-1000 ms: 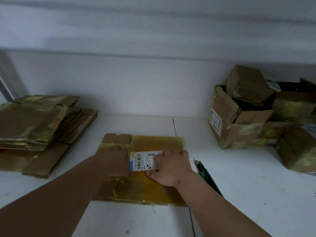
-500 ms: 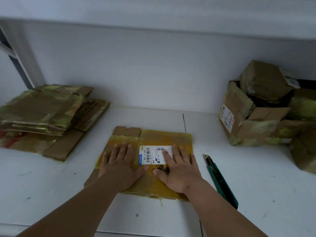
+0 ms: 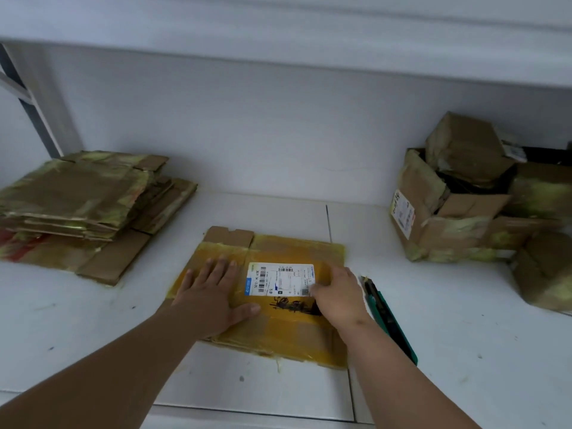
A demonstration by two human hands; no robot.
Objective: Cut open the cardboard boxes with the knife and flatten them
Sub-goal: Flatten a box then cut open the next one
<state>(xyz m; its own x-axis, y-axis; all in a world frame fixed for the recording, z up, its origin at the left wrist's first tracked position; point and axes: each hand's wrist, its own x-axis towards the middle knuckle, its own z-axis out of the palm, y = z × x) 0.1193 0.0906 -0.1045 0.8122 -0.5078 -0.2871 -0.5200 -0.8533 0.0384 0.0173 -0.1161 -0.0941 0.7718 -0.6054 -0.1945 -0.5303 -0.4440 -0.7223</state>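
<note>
A flattened cardboard box (image 3: 278,332) wrapped in yellow tape lies on the white table (image 3: 464,329) in front of me, with a white shipping label (image 3: 278,278) on top. My left hand (image 3: 213,292) presses flat on its left half, fingers straight and spread. My right hand (image 3: 339,297) rests on the box's right part, with its fingertips at the label's right edge. A green utility knife (image 3: 391,320) lies on the table just right of the box, beside my right wrist, and neither hand holds it.
A stack of flattened boxes (image 3: 80,205) sits at the left against the wall. Several taped, unflattened cardboard boxes (image 3: 464,218) are piled at the right rear. A shelf edge (image 3: 278,41) overhangs the back wall.
My right hand has slid right, off the label's middle to its right edge, uncovering dark scribbles below the label. My left hand stays flat on the box's left half.
</note>
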